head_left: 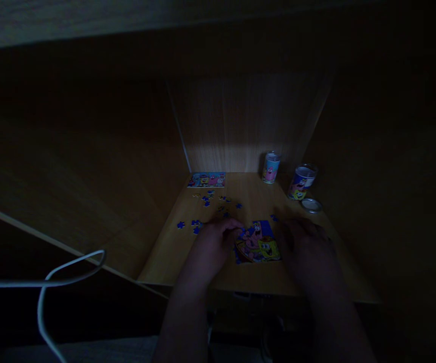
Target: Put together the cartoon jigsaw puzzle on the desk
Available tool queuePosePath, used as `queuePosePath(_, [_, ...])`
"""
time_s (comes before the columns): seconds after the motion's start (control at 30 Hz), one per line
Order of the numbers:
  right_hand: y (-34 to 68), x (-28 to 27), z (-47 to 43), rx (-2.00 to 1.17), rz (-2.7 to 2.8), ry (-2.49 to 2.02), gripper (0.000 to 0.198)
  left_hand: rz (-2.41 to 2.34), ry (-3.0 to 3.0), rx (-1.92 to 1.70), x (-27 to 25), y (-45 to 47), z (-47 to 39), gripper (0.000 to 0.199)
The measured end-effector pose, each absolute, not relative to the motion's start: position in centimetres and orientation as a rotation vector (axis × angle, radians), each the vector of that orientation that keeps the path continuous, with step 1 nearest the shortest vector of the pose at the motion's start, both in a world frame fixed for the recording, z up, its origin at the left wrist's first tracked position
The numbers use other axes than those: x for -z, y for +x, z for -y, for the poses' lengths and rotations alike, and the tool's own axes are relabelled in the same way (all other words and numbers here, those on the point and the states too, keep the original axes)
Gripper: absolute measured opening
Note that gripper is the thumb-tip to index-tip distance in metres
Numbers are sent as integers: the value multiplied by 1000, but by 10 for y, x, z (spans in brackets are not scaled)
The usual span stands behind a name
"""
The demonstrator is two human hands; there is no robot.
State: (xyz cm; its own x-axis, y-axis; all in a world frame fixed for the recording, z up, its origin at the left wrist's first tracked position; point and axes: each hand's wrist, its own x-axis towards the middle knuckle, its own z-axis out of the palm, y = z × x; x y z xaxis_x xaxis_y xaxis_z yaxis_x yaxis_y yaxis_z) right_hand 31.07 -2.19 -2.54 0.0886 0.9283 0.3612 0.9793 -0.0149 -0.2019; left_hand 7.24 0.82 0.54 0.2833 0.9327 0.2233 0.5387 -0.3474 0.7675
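Observation:
A partly assembled jigsaw puzzle (263, 244) with a yellow and a pink cartoon figure lies flat near the front of the wooden shelf. My left hand (218, 242) is at its upper left edge, thumb and forefinger pinched on what looks like a blue jigsaw piece (242, 230). Along the right edge rests my right hand (308, 247), fingers loosely bent and apart, with nothing visible in it. Loose jigsaw pieces (206, 200) lie scattered behind and left of the left hand. Another small piece (274, 218) sits just behind the puzzle.
At the back left lies a picture card (206, 180). Two cartoon-printed cans, one light blue (270, 169) and one dark blue (301, 182), stand at the back right, near a round lid (311, 205). Wooden walls enclose the shelf. A white cable (42, 302) hangs lower left.

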Motion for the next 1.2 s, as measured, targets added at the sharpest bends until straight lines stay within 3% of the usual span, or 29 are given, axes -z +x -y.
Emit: queuePosePath(1.2, [310,24,23,193,1882,-1934,35,-1392,2381,-838,-2,78,-11,19])
